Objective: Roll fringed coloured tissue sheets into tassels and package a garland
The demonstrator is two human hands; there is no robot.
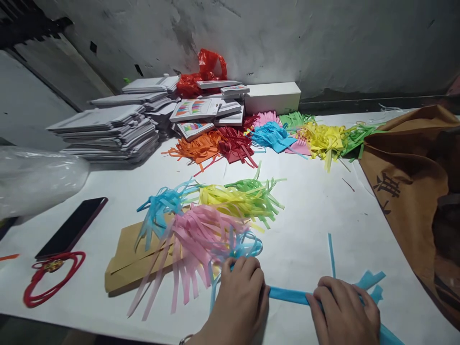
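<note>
Between my two hands a blue tissue paper tassel (290,294) runs as a flat folded band just over the white tabletop. My left hand (241,292) is closed on the band's left part, with curled blue strips showing beyond its fingers. At the other end my right hand (343,309) grips the band, and loose blue strips stick out around it. Pink fringed tissue (201,230) lies beside my left hand. Behind it are yellow fringe (230,199), green fringe (257,191) and another blue bunch (161,206). A folded brown cardboard piece (143,258) lies partly under them.
A phone (74,227) and a red cord (53,278) lie at left, near a clear plastic bag (39,179). Stacked white packets (104,129), boxes (196,109) and coloured fringe bundles (235,143) line the back. Brown cloth (406,167) covers the right edge.
</note>
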